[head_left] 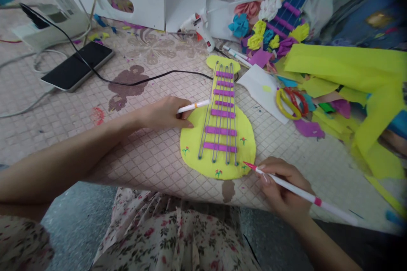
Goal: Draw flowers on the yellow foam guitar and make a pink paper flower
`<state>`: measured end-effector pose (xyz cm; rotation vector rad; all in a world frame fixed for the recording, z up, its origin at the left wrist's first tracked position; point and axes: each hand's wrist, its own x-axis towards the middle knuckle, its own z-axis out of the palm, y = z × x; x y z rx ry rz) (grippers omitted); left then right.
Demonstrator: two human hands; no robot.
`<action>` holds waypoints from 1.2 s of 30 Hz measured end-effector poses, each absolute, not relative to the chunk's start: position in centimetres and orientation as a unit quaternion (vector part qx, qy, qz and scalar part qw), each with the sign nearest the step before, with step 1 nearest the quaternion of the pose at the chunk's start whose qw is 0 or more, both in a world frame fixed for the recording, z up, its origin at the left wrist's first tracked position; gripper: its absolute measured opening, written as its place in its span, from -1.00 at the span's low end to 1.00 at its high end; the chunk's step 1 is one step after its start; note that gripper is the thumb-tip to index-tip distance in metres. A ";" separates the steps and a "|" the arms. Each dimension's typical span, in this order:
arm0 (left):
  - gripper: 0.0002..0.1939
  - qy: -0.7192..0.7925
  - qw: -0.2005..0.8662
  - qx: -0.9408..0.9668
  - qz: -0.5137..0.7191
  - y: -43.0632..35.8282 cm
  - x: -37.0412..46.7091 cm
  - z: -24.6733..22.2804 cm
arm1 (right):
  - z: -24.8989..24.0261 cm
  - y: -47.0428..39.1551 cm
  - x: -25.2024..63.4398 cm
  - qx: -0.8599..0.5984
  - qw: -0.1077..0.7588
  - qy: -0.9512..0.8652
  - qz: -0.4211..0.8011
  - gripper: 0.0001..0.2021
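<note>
Yellow guitar (220, 139), flat, touching left hand (169, 112); near right hand (284, 183)

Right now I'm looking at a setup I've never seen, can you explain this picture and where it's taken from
There's no machine: these are a person's bare hands, pictured by one head-worn camera looking forward and down. The left hand touches the edge of a yellow, guitar-shaped cutout and holds a white pen with an orange band. The right hand holds a white, pink-tipped marker, its tip at the cutout's lower right. On the brown-patterned tablecloth also lie a black-screened phone and scissors with red and yellow handles.
</note>
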<state>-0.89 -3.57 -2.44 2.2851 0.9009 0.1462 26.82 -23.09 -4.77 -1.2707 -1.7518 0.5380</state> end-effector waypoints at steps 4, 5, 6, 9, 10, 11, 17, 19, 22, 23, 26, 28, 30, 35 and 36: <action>-0.70 0.347 0.329 0.876 0.058 -3.5 -0.9 -2.5 | -4.1 -22.5 27.4 -0.521 0.441 -0.704 0.198 -0.74; -0.70 0.348 0.330 0.876 0.058 -3.5 -0.9 -2.5 | -4.1 -22.4 27.5 -0.524 0.440 -0.701 0.201 -0.75; -0.70 0.348 0.331 0.875 0.057 -3.5 -0.9 -2.5 | -4.1 -22.3 27.6 -0.525 0.437 -0.701 0.208 -0.76; -0.70 0.350 0.333 0.874 0.053 -3.5 -0.9 -2.5 | -4.4 -22.2 27.9 -0.515 0.416 -0.711 0.238 -0.79; -0.71 0.349 0.334 0.874 0.053 -3.5 -0.9 -2.5 | -4.6 -22.3 27.9 -0.513 0.408 -0.714 0.245 -0.80; -0.71 0.348 0.335 0.874 0.054 -3.5 -0.9 -2.5 | -4.7 -22.3 27.9 -0.512 0.403 -0.717 0.248 -0.81; -0.71 0.353 0.334 0.872 0.055 -3.4 -1.0 -2.6 | -4.9 -22.4 27.9 -0.521 0.394 -0.721 0.232 -0.85; -0.72 0.354 0.335 0.872 0.052 -3.4 -1.0 -2.6 | -4.7 -22.3 27.8 -0.523 0.394 -0.720 0.230 -0.86; -0.72 0.353 0.336 0.872 0.049 -3.4 -1.0 -2.6 | -4.6 -22.2 27.7 -0.522 0.393 -0.719 0.238 -0.86; -0.72 0.353 0.337 0.872 0.048 -3.4 -1.0 -2.5 | -4.7 -22.2 27.7 -0.521 0.392 -0.718 0.242 -0.86; -0.72 0.352 0.338 0.871 0.049 -3.5 -0.9 -2.4 | -4.8 -22.2 27.7 -0.521 0.389 -0.718 0.249 -0.85; -0.72 0.353 0.336 0.872 0.049 -3.5 -0.9 -2.4 | -4.8 -22.2 27.8 -0.521 0.389 -0.717 0.252 -0.84; -0.71 0.354 0.333 0.873 0.048 -3.5 -0.9 -2.4 | -4.9 -22.3 27.8 -0.523 0.386 -0.717 0.251 -0.85; -0.70 0.348 0.331 0.876 0.051 -3.4 -1.0 -2.6 | -4.9 -22.3 27.9 -0.526 0.374 -0.723 0.247 -0.85; -0.70 0.347 0.330 0.877 0.052 -3.3 -1.0 -2.6 | -4.9 -22.3 27.9 -0.527 0.373 -0.722 0.247 -0.85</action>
